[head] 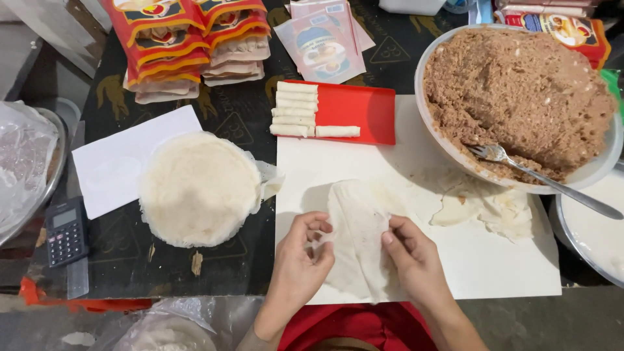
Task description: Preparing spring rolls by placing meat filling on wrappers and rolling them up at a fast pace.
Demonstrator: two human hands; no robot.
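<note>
The wrapper (356, 234) lies folded on the white board (455, 260) just in front of you, pinched from both sides. Your left hand (302, 260) curls its fingers over the wrapper's left edge, and your right hand (413, 257) grips the right edge with thumb and fingertips, so both hands are closed on the same thin sheet with only its width between them. Just past your right hand, torn scraps (481, 208) of wrapper lie on the board. To the left, off the board, a round stack of wrappers (198, 188) sits on the dark table, partly over a white sheet (110, 162), with a small calculator (65, 231) near the table's edge. Further back, a red tray (364, 107) holds a row of finished rolls (296, 107). On the right, a big bowl (588, 175) of brown filling (520, 91) overlaps the board's corner, a fork (539, 179) resting in it. At the far edge lie piles of red packets (188, 39).
</note>
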